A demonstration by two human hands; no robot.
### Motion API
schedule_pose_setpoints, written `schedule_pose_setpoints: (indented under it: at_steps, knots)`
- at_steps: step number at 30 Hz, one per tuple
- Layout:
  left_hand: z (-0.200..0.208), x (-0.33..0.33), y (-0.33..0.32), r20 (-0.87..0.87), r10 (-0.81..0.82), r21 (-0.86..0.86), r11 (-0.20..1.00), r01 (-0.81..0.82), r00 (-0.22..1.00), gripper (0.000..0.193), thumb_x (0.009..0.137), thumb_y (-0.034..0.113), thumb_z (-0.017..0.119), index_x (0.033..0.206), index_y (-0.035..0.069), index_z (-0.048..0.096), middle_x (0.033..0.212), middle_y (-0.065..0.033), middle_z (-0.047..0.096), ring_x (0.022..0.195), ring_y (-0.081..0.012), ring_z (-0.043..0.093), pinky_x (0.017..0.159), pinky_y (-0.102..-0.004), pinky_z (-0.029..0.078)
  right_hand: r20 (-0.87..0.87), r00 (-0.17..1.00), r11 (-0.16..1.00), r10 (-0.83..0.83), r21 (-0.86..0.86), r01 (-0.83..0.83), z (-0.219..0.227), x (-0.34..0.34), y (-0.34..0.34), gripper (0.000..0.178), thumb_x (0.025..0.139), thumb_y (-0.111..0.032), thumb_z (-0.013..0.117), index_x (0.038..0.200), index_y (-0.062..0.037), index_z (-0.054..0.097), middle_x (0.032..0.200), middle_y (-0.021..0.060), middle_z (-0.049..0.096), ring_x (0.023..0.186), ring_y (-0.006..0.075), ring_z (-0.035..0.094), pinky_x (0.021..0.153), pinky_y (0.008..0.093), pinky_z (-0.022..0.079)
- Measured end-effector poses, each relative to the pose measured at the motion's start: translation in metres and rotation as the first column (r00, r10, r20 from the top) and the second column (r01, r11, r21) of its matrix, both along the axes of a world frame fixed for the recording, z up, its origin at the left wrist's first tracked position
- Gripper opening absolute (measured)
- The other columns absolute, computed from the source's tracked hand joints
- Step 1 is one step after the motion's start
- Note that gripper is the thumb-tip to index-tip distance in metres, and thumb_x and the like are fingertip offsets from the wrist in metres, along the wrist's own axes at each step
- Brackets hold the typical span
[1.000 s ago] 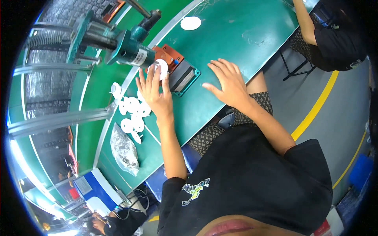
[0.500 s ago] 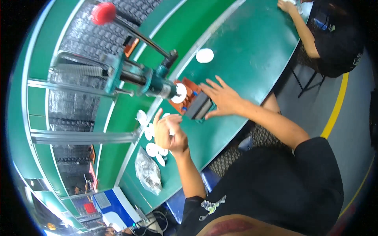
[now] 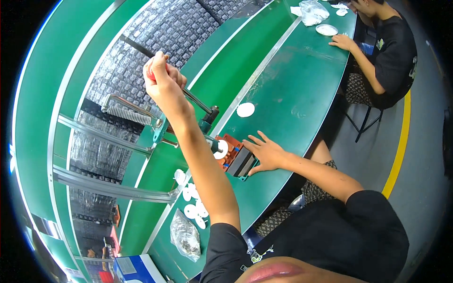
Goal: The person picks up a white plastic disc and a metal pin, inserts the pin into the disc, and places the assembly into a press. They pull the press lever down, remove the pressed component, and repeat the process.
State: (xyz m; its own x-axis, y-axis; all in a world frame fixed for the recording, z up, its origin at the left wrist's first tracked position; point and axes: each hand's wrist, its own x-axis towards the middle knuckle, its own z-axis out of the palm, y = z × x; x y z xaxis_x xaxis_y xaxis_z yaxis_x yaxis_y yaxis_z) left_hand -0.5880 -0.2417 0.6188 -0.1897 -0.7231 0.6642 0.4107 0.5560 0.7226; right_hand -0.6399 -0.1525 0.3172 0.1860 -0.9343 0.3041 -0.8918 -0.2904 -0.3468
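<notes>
My left hand (image 3: 165, 80) is raised with its fingers wrapped round the red ball knob (image 3: 151, 74) of a lever. The lever belongs to a teal hand press (image 3: 206, 123), partly hidden behind my left forearm. Under the press's ram lies a white round disc (image 3: 220, 149) in an orange fixture (image 3: 231, 141). A dark grey block (image 3: 242, 162) stands on the near side of the fixture. My right hand (image 3: 268, 153) lies beside this block, fingers spread, with fingertips at its edge. It holds nothing.
Another white disc (image 3: 245, 110) lies beyond the fixture on the green table (image 3: 288, 89). Several white discs with stems (image 3: 191, 211) and a clear plastic bag of small parts (image 3: 184, 236) are at the left. A co-worker (image 3: 394, 52) sits at the far right near a white dish (image 3: 326, 30).
My left hand has risen from near the white discs to the lever's red knob and closed on it. My right hand stays beside the block. The view has shifted.
</notes>
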Motion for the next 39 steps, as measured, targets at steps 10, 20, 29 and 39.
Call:
schedule_pose_setpoints:
  at_steps: [10, 20, 29, 39]
  knots:
    - [-0.19, 0.02, 0.085, 0.156, 0.399, -0.859, 0.507, -0.076, 0.903, 0.041, 0.065, 0.011, 0.072, 0.102, 0.006, 0.055, 0.09, -0.0082, 0.059, 0.083, -0.0282, 0.054, 0.08, -0.0425, 0.041, 0.782, 0.359, 0.858, 0.51, -0.493, -0.143, -0.058, 0.004, -0.013, 0.076, 0.083, -0.055, 0.059, 0.139, -0.0062, 0.041, 0.142, 0.0144, 0.046, 0.135, 0.0332, 0.038, 0.116, 0.0575, 0.013]
    - [-0.106, 0.083, 0.073, 0.008, 0.471, -0.398, 0.811, -0.429, 0.882, 0.023, 0.098, 0.009, 0.042, 0.11, -0.006, 0.056, 0.114, -0.018, 0.06, 0.108, -0.0259, 0.058, 0.1, -0.0378, 0.044, 0.071, 0.997, 0.999, 0.016, -0.049, -0.013, -0.003, 0.005, -0.003, 0.11, 0.071, -0.076, 0.059, 0.141, 0.0058, 0.037, 0.148, 0.0194, 0.038, 0.142, 0.0315, 0.028, 0.118, 0.0517, 0.011]
    - [-0.238, 0.127, 0.056, 0.618, 0.682, -0.574, 0.731, -0.368, 0.391, 0.046, 0.089, 0.02, 0.065, 0.126, -0.004, 0.049, 0.138, -0.0277, 0.041, 0.135, -0.0424, 0.033, 0.109, -0.0507, 0.028, 0.101, 0.995, 0.99, -0.001, -0.14, 0.015, -0.019, -0.004, 0.003, 0.105, 0.068, -0.074, 0.062, 0.133, 0.0073, 0.046, 0.141, 0.0209, 0.046, 0.137, 0.0338, 0.036, 0.117, 0.0521, 0.016]
    - [-0.25, 0.125, 0.0, 0.698, 0.614, -0.542, 0.79, -0.287, 0.369, 0.069, 0.072, 0.006, 0.07, 0.137, 0.0, 0.046, 0.13, -0.0246, 0.05, 0.121, -0.0437, 0.045, 0.104, -0.0483, 0.035, 0.107, 0.994, 0.983, -0.019, -0.182, 0.039, -0.012, 0.003, -0.006, 0.103, 0.07, -0.074, 0.061, 0.132, 0.0063, 0.047, 0.141, 0.0196, 0.047, 0.137, 0.0323, 0.037, 0.117, 0.0508, 0.017]
